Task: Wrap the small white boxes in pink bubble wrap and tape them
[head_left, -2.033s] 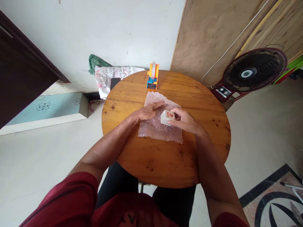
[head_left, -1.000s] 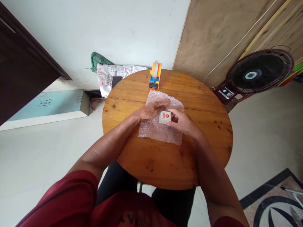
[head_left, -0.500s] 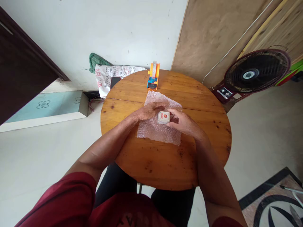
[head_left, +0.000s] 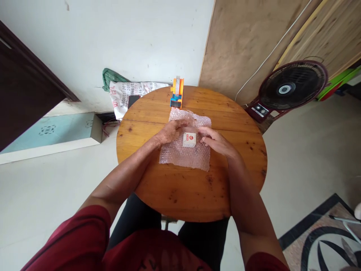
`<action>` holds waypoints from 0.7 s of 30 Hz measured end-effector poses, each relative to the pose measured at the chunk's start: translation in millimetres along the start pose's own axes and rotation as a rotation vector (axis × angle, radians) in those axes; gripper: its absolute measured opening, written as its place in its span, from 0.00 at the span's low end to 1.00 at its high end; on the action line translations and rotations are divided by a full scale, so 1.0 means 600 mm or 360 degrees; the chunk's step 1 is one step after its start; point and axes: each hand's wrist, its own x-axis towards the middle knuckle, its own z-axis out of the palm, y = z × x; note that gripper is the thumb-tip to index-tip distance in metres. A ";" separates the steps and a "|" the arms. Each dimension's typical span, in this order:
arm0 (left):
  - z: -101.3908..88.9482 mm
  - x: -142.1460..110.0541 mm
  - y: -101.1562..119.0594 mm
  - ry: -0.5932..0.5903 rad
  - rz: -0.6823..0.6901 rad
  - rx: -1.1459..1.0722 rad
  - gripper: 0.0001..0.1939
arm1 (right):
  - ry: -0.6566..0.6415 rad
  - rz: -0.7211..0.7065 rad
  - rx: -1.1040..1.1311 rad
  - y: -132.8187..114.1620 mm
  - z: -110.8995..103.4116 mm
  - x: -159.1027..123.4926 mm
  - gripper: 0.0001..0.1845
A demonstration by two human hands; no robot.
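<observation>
A small whitish cardboard box (head_left: 189, 139) with a red emblem on top sits on a sheet of bubble wrap (head_left: 186, 157). The sheet lies flat on the round wooden table (head_left: 180, 192). My left hand (head_left: 172, 130) rests over the left part of the wrap, fingers stretched towards the far side of the box and apart from it. Just right of the box is my right hand (head_left: 216, 140), its fingers apart and nothing held between them.
An orange and blue tape dispenser (head_left: 176, 93) stands at the table's far edge, beyond the wrap. Behind the table on the left lies a printed white sack (head_left: 121, 94). A dark red fan (head_left: 284, 89) is at the right, past the table.
My right hand has lowered the box onto the bubble wrap and let go of it, drawing slightly back to the right. My left hand stays over the wrap. The view has shifted slightly.
</observation>
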 end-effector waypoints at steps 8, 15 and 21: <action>-0.034 -0.082 0.131 -0.0287 0.0199 0.1117 0.12 | 0.0095 0.0152 -0.0026 0.005 0.010 0.008 0.27; 0.049 -0.176 0.102 -0.0352 0.0283 0.1550 0.15 | 0.0095 0.0109 -0.0071 -0.005 0.012 0.007 0.26; 0.081 -0.179 0.074 -0.0066 0.0313 0.1599 0.09 | 0.0195 0.0215 0.0018 -0.010 0.015 0.004 0.34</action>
